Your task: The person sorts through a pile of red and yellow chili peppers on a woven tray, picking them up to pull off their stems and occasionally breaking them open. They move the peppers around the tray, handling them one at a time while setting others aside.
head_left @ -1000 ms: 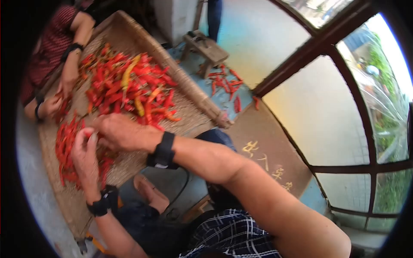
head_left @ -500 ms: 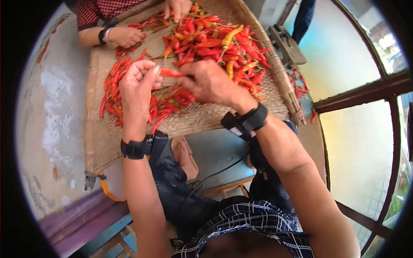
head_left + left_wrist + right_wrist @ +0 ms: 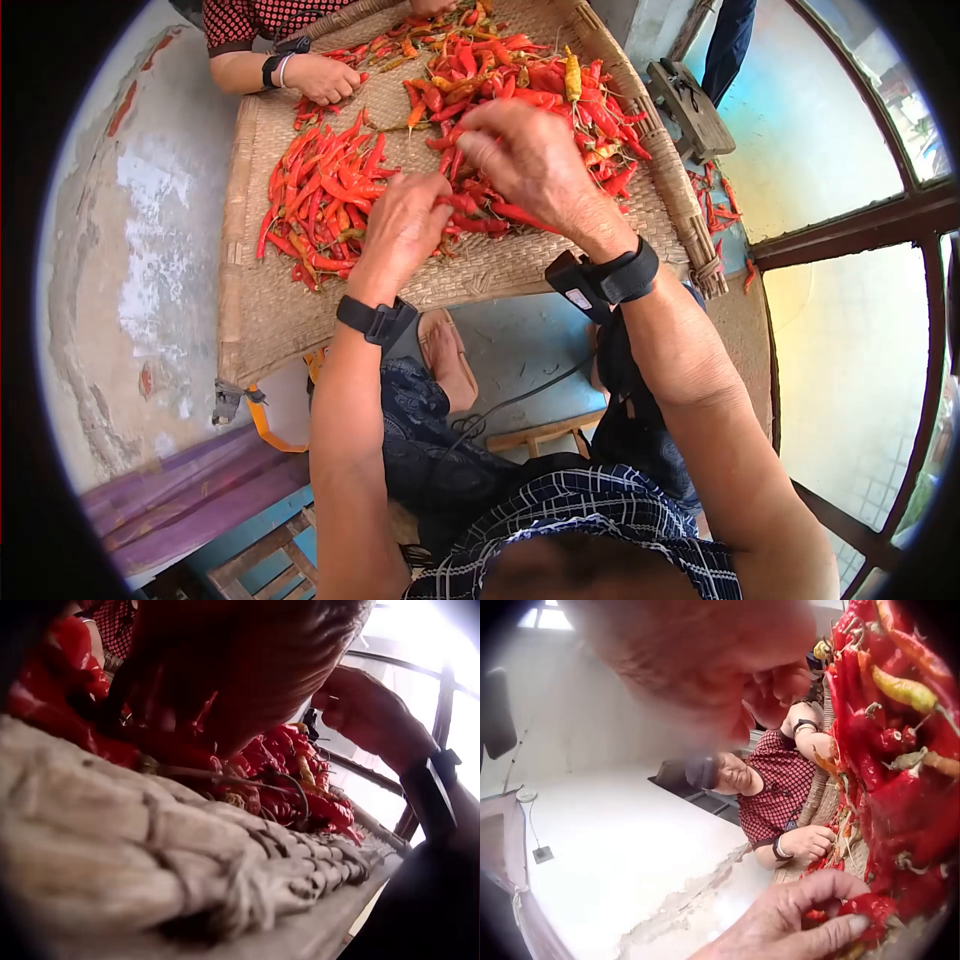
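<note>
Roughly midway, by the look of it. The left hand (image 3: 402, 228) pinches a red chili (image 3: 866, 909) between thumb and forefinger, low over the near-middle of the woven tray (image 3: 250, 330); the right wrist view shows that pinch clearly. The right hand (image 3: 530, 155) hovers just above the chilies with fingers curled; whether it grips one, I can't tell.

Done so far, judging from the layout: a neater, aligned batch of chilies (image 3: 320, 195) lies on the tray's left part. Left to do: the big tangled heap (image 3: 530, 85) at the far right, stems pointing every way, red mixed with some orange and yellow pods.

Materials: pods glossy, slim, tapered, with thin curled green-brown stems. Tray is coarse plaited straw with a thick bundled rim, matte and fibrous.

A second person's hand (image 3: 322, 78), in a red patterned sleeve, works the far-left corner. Stray chilies (image 3: 715, 195) lie on the floor beside a small wooden stool (image 3: 690, 110).
</note>
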`<move>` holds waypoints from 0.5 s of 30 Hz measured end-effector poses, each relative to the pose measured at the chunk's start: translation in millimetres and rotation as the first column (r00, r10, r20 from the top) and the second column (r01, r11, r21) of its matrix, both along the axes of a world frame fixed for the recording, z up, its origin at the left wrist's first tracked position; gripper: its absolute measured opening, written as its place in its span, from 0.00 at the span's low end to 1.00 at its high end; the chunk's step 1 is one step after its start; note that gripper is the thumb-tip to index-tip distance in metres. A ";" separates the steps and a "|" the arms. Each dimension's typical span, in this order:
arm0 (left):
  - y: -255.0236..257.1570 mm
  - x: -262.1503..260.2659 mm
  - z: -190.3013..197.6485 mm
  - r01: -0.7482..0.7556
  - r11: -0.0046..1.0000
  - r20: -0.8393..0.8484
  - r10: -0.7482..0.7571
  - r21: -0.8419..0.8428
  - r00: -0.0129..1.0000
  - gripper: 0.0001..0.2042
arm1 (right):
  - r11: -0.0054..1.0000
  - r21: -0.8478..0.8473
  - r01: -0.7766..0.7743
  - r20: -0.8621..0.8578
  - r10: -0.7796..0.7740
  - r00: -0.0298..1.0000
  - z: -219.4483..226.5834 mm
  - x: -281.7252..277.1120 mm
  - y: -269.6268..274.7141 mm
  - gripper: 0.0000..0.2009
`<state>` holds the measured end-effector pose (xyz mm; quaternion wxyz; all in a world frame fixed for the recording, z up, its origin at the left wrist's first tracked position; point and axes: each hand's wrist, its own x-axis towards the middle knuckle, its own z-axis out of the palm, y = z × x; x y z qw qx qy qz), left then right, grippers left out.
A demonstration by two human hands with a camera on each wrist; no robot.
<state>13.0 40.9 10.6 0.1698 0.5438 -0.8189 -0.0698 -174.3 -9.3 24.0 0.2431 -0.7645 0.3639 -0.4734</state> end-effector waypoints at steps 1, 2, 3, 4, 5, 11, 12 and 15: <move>0.0 -1.4 6.8 -0.048 0.999 -0.076 0.048 0.002 0.996 0.09 | 0.996 -0.036 -0.081 -0.077 0.078 0.994 -6.4 4.4 -0.2 0.12; -0.2 -2.4 11.3 -0.096 0.995 -0.150 0.096 0.008 0.984 0.08 | 0.996 -0.031 -0.088 -0.190 0.080 0.979 -13.3 7.2 2.8 0.12; -0.3 -3.2 13.4 -0.094 0.995 -0.147 0.095 0.012 0.985 0.08 | 0.995 -0.024 -0.096 -0.300 0.084 0.950 -14.3 10.3 8.6 0.12; -0.1 -3.6 15.2 -0.101 0.995 -0.237 0.101 0.015 0.966 0.08 | 0.992 0.053 -0.117 -0.353 0.128 0.927 -11.6 12.0 11.0 0.12; 0.1 -2.9 16.4 -0.109 0.994 -0.325 0.109 0.017 0.939 0.07 | 0.991 0.056 -0.120 -0.350 0.132 0.927 -10.5 13.1 10.8 0.12; -0.1 19.5 22.1 -0.173 0.975 -0.418 0.216 0.140 0.882 0.06 | 0.999 -0.007 -0.048 -0.205 0.045 0.978 -8.6 6.2 -1.5 0.08; -0.5 24.2 19.6 -0.188 0.975 -0.421 0.221 0.119 0.880 0.06 | 0.999 -0.010 -0.034 -0.124 0.033 0.992 -2.9 4.2 -1.4 0.08; -0.1 25.5 10.1 -0.219 0.966 -0.362 0.255 0.137 0.897 0.07 | 0.994 -0.042 0.105 0.000 -0.105 0.994 7.6 -2.9 -8.2 0.08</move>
